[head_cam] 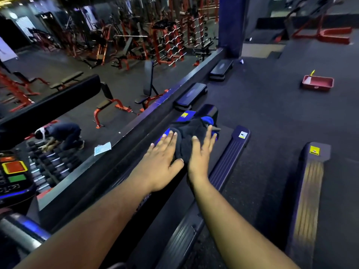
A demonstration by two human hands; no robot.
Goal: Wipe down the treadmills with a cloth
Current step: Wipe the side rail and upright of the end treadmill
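A dark cloth with a blue part [191, 133] lies near the far end of the treadmill deck [174, 191]. My left hand [163, 162] lies flat with straight fingers, its fingertips and thumb on the cloth's left edge. My right hand [202, 152] also lies flat, fingers straight, pressing the cloth's right side. The treadmill's right side rail [227, 167] runs just right of my right hand. Its console [13, 175], with a red and a green button, sits at the far left.
A second treadmill's side rail [308, 193] lies to the right. Black step platforms [191, 95] line the low wall [147, 117] beyond the cloth. A red tray [317, 83] sits on the floor. Below the wall, a person [60, 134] crouches by dumbbells.
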